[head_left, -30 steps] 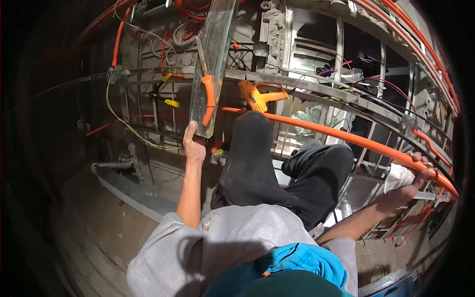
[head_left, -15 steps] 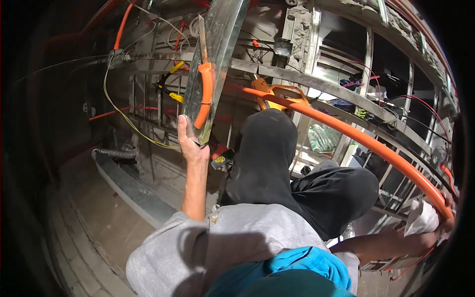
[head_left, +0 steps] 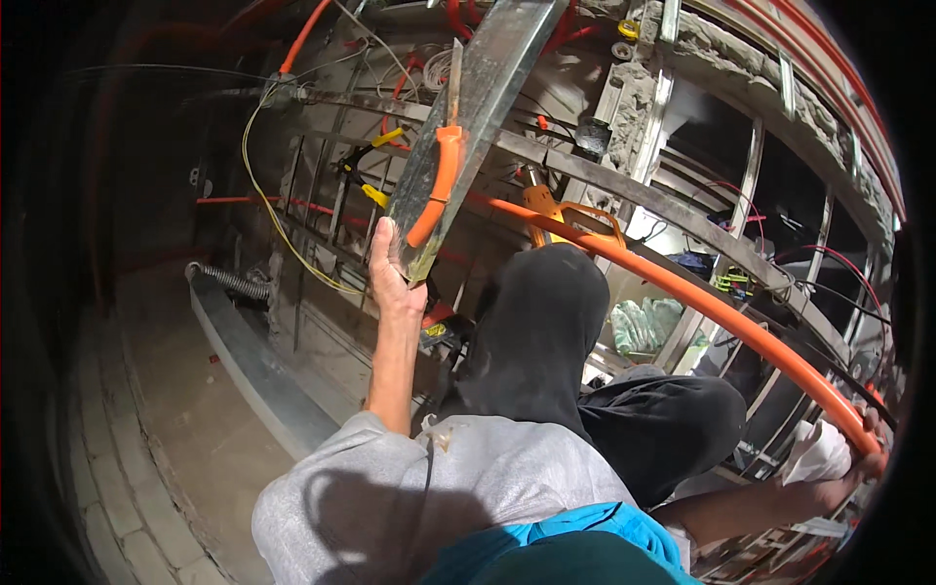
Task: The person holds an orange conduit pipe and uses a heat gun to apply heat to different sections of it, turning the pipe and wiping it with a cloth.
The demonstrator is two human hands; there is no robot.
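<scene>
My left hand [head_left: 396,278] grips the lower end of a long galvanized metal channel [head_left: 507,73], thumb on its edge and the other fingers hidden behind it. Against the channel's face lies a tool with a curved orange handle [head_left: 438,190] and a narrow, worn blade pointing up. At the far right, partly cut by the picture's dark rim, my right hand [head_left: 871,444] is wrapped around an orange conduit pipe [head_left: 702,300] that runs down across the view past my knees. Crumpled white material [head_left: 817,451] sits at my right wrist.
Yellow-and-black handled pliers [head_left: 366,168] are left of the channel. An orange power tool [head_left: 561,210] stands beyond my knee. Metal framing rails [head_left: 663,200] cross behind. Another metal channel [head_left: 253,366] and a coiled spring [head_left: 234,283] lie at left; a yellow-green wire [head_left: 255,175] hangs nearby.
The whole view has shifted, with the scene moving rightward. The metal channel leans more to the right. Both hands keep their grips.
</scene>
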